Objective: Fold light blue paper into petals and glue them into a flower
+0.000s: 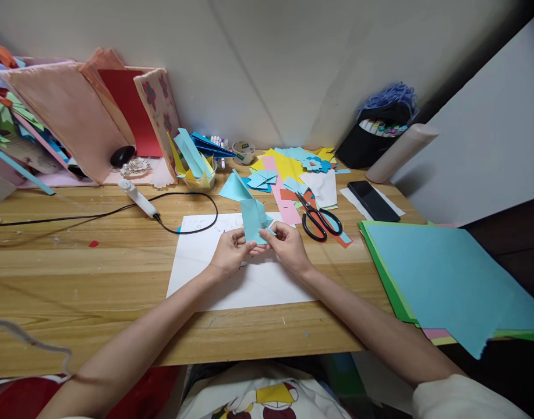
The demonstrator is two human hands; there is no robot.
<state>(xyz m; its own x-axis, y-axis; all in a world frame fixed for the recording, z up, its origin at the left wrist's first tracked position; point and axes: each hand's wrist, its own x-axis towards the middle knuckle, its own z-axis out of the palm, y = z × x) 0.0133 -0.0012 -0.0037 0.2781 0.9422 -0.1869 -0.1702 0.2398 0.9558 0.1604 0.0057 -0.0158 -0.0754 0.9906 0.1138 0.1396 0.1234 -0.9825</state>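
Note:
A folded light-blue paper piece [251,216] stands upright between both hands over a white sheet [244,279] on the wooden desk [96,273]. My left hand [230,252] pinches its lower left edge. My right hand [287,245] pinches its lower right edge, fingers curled around the fold. Both hands are closed on the paper just above the white sheet.
Black-handled scissors [319,220] lie right of the hands among coloured paper scraps [288,174]. A stack of coloured sheets [445,279] covers the desk's right end, a black phone [373,200] behind it. A white glue gun [138,198] with a black cable lies left. A bowl of scraps [199,174] and tape roll [244,152] sit at the back.

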